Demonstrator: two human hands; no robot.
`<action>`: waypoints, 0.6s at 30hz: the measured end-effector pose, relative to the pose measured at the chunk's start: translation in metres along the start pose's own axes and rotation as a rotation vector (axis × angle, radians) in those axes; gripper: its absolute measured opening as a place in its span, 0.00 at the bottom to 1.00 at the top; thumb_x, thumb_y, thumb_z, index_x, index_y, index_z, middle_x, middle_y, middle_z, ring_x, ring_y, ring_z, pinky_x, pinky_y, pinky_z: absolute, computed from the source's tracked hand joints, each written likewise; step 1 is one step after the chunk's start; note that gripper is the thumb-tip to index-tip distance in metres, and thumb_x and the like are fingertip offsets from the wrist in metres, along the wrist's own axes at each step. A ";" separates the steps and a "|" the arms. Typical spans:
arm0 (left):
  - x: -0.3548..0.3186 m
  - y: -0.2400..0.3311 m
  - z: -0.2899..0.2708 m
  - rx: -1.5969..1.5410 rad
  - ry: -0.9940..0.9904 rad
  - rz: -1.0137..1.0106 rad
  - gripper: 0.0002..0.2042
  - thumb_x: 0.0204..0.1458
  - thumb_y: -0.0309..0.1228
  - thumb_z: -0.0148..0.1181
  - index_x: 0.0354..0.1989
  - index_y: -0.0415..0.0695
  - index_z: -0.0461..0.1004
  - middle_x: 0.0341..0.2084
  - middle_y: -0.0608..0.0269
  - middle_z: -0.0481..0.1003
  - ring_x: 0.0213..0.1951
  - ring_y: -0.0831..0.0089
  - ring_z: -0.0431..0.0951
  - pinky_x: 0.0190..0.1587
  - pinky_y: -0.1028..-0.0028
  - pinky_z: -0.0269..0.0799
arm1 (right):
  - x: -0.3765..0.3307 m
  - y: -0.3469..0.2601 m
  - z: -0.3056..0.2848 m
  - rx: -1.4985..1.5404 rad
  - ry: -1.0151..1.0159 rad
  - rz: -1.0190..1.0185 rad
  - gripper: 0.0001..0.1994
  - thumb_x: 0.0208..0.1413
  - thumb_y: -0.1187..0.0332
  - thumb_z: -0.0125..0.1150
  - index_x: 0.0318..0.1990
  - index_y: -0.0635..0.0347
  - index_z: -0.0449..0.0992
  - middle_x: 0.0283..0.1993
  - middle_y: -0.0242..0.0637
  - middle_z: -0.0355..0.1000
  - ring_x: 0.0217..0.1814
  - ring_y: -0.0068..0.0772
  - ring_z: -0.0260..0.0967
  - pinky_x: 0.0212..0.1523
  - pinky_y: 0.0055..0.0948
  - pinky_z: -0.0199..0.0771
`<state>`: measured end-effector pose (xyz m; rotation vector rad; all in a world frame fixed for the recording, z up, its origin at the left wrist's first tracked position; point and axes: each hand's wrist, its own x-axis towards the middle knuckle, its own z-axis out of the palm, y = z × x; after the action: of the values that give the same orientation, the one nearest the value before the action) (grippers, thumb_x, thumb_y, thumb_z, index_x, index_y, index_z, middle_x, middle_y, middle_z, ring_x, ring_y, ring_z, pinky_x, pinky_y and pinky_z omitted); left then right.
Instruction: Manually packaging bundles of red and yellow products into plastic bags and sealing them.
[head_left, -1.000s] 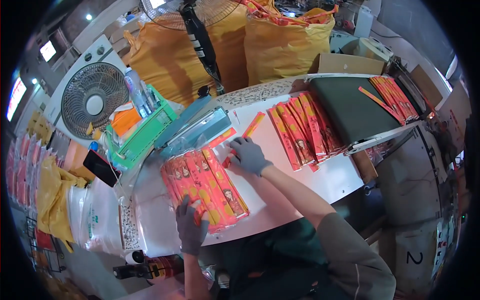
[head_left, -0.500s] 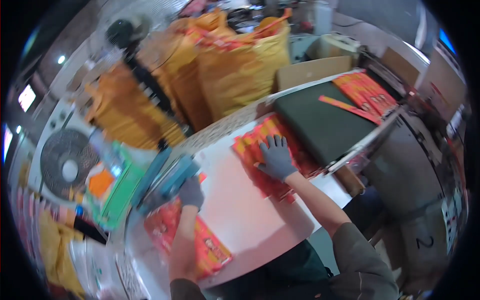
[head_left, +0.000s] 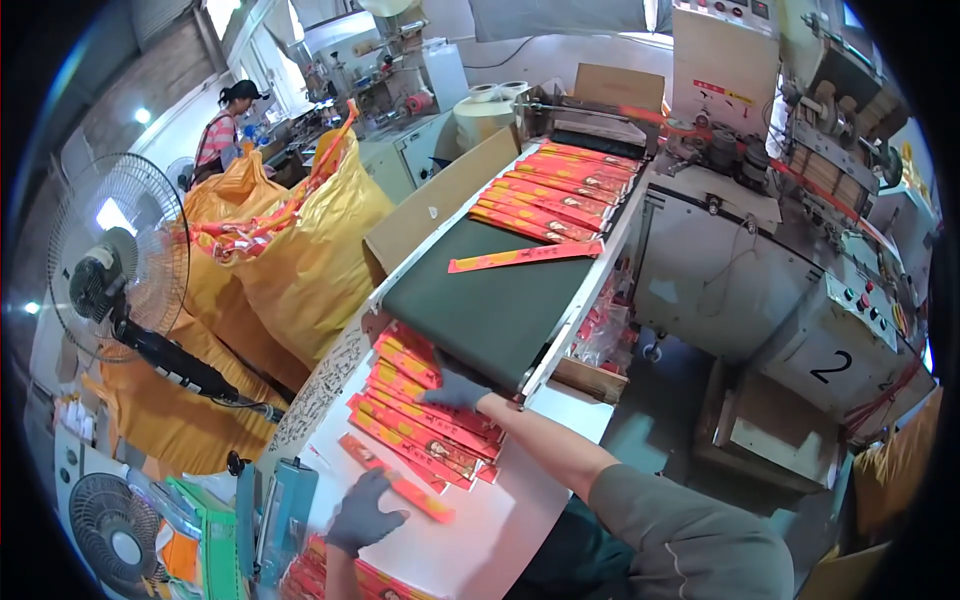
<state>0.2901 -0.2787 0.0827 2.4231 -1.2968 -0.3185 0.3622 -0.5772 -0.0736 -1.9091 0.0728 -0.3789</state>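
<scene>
Yellow sacks [head_left: 300,250] flank the bench [head_left: 480,530]; right hand [head_left: 455,388] lies flat on red packets [head_left: 425,420], left hand [head_left: 365,512] spread touching one loose packet [head_left: 400,480].

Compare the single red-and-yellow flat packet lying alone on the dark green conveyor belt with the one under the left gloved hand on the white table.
The lone red-and-yellow packet on the dark green belt lies untouched; the loose red-and-yellow packet on the white table has the grey-gloved left hand on it. The belt packet lies nearly crosswise with no packets around it; the table packet runs diagonally beside a fanned pile of red-and-yellow packets. Both are long, flat and narrow.
</scene>
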 end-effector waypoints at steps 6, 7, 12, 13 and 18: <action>0.007 -0.041 0.061 -1.822 0.643 -0.811 0.33 0.53 0.39 0.54 0.65 0.50 0.47 0.61 0.49 0.55 0.53 0.58 0.67 0.56 0.56 0.61 | -0.071 -0.128 -0.018 -0.583 -0.240 -0.011 0.53 0.39 0.34 0.58 0.64 0.66 0.48 0.53 0.65 0.62 0.55 0.61 0.60 0.55 0.44 0.61; 0.010 -0.038 0.072 -2.079 0.464 -0.487 0.30 0.55 0.44 0.51 0.65 0.48 0.51 0.59 0.48 0.58 0.52 0.59 0.68 0.55 0.60 0.63 | -0.084 -0.139 -0.011 -0.474 -0.320 0.015 0.56 0.38 0.33 0.58 0.65 0.67 0.45 0.53 0.64 0.62 0.54 0.62 0.61 0.54 0.44 0.62; -0.023 0.067 0.125 -1.669 0.641 -0.562 0.24 0.55 0.44 0.53 0.51 0.37 0.65 0.40 0.57 0.73 0.39 0.69 0.75 0.42 0.70 0.73 | -0.192 -0.146 -0.018 0.033 -0.520 0.302 0.60 0.38 0.28 0.54 0.67 0.66 0.36 0.59 0.64 0.58 0.60 0.57 0.59 0.59 0.38 0.59; -0.043 0.095 0.135 -1.576 0.627 -0.577 0.22 0.55 0.42 0.53 0.49 0.37 0.65 0.36 0.59 0.74 0.35 0.72 0.75 0.37 0.74 0.73 | -0.217 -0.139 -0.028 0.055 -0.564 0.314 0.58 0.41 0.31 0.54 0.67 0.66 0.34 0.57 0.64 0.60 0.59 0.56 0.61 0.58 0.37 0.60; -0.093 0.142 0.137 -1.943 0.332 -0.687 0.31 0.52 0.35 0.56 0.62 0.42 0.50 0.53 0.56 0.63 0.53 0.69 0.66 0.54 0.70 0.65 | -0.326 -0.145 -0.091 0.431 -0.908 0.395 0.56 0.47 0.42 0.61 0.67 0.67 0.27 0.58 0.60 0.60 0.60 0.41 0.61 0.57 0.33 0.61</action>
<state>0.0825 -0.3028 0.0217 0.9157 0.2766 -0.7722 0.0080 -0.5306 0.0152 -1.4381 -0.2170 0.6967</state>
